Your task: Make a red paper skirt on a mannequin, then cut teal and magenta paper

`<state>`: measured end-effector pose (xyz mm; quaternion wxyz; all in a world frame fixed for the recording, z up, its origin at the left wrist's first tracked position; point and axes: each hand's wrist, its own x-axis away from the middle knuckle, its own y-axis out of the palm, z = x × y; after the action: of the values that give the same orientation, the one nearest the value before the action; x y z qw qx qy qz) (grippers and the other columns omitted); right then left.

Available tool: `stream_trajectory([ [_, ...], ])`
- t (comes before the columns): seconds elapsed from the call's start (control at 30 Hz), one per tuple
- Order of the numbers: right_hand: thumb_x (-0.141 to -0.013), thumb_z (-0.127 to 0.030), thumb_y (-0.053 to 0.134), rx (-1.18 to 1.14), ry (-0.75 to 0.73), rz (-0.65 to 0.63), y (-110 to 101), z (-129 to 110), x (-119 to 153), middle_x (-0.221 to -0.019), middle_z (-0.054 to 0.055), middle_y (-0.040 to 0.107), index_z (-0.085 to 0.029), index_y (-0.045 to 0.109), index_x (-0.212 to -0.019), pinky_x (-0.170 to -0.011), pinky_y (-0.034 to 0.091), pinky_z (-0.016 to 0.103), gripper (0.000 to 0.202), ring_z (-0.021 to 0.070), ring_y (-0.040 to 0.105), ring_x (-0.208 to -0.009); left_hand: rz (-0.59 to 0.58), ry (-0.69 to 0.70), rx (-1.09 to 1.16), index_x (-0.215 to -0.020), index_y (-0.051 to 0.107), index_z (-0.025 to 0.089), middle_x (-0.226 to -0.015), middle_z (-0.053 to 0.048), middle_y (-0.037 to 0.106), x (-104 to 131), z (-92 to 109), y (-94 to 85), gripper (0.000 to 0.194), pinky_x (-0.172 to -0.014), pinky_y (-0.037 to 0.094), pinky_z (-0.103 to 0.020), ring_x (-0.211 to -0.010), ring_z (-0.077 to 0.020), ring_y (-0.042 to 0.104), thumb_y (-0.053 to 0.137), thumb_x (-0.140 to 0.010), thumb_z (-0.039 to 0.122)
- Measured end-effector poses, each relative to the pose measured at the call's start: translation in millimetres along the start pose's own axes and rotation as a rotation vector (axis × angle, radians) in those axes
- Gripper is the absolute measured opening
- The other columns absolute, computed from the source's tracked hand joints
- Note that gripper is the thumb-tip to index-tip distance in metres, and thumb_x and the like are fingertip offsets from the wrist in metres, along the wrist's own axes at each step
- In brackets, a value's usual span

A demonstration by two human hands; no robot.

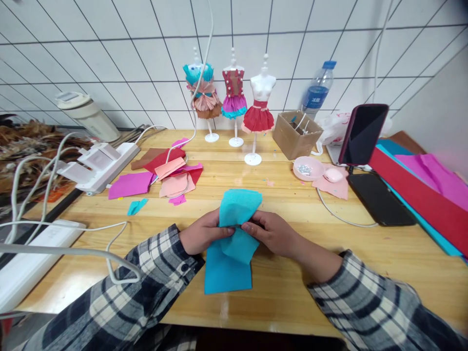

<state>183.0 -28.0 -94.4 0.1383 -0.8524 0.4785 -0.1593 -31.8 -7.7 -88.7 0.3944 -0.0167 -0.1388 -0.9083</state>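
Note:
A light turquoise piece of crepe paper (239, 204) is pinched at its middle between both my hands, gathered there and flaring above and below. My left hand (204, 231) is closed on its left edge, thumb on top. From the right, my right hand (272, 233) grips it with thumb and fingers; its lower fingers are partly hidden. Beneath, a darker blue folded sheet (228, 275) lies on the wooden table (292, 292). Three small white dress forms stand at the back: one in turquoise and pink ruffles (203, 90), one in red and magenta (234, 92), one with a red skirt (258, 117).
Paper scraps (170, 173) lie to the left, near a white power strip (106, 168) and cables. At right are a cardboard box (292, 139), a pink dish (307, 168), a propped phone (363, 134), a black phone (380, 200), long paper strips (420, 195) and a water bottle (318, 90).

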Motion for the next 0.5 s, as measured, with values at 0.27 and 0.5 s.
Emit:
stream_trajectory([
  [0.27, -0.093, -0.048, 0.049, -0.006, -0.012, -0.017, 0.6, 2.0, 0.2, -0.089, 0.003, 0.069, -0.018, 0.067, -0.097, -0.070, 0.044, 0.028, 0.035, 0.0188, 0.060, -0.080, 0.019, -0.068, 0.009, -0.109, 0.068, 0.014, -0.108, -0.009, 0.073, 0.4, -1.2, -0.8, 0.035, -0.092, 0.049, -0.041, -0.102, -0.0273, 0.066, 0.072, -0.076, 0.024],
  [0.5, -0.092, -0.051, 0.047, -0.015, -0.014, -0.049, -1.9, 2.4, 0.8, -0.074, 0.000, 0.059, -0.018, 0.062, -0.085, -0.061, 0.039, 0.025, 0.037, 0.0141, 0.051, -0.067, 0.021, -0.074, -0.017, -0.113, 0.067, 0.015, -0.114, -0.010, 0.071, 0.2, 0.0, -1.8, 0.040, -0.095, 0.047, -0.043, -0.107, -0.0292, 0.064, 0.072, -0.075, 0.023],
])
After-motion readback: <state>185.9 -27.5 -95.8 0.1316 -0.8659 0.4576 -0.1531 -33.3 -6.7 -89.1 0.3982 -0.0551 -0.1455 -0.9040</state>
